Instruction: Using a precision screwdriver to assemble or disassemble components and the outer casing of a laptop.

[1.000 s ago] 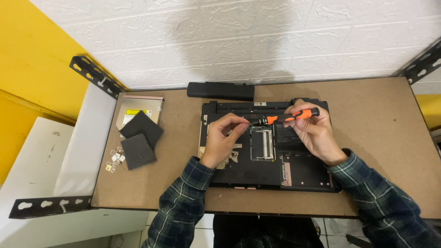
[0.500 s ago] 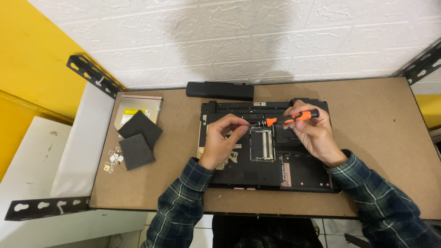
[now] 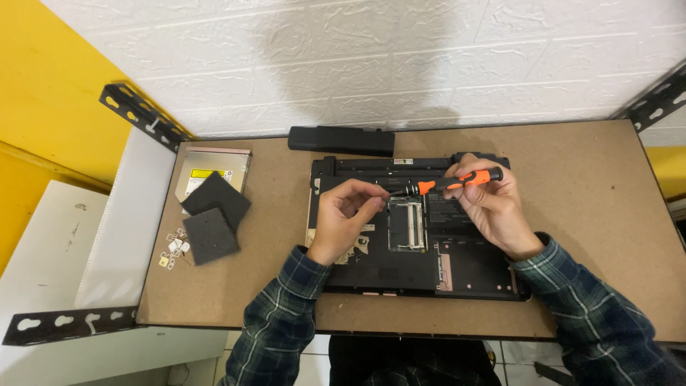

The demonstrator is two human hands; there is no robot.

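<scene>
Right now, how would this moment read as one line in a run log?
right hand: holds orange screwdriver | left hand: fingers at its tip | under: opened laptop | left: two dark pads

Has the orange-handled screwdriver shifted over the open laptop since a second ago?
No. The screwdriver lies at the same near-level angle over the laptop, held by the right hand, with its tip at the left hand fingers, just left of the memory slot.

Left hand (image 3: 344,218) pinched, right hand (image 3: 489,204) gripping
</scene>
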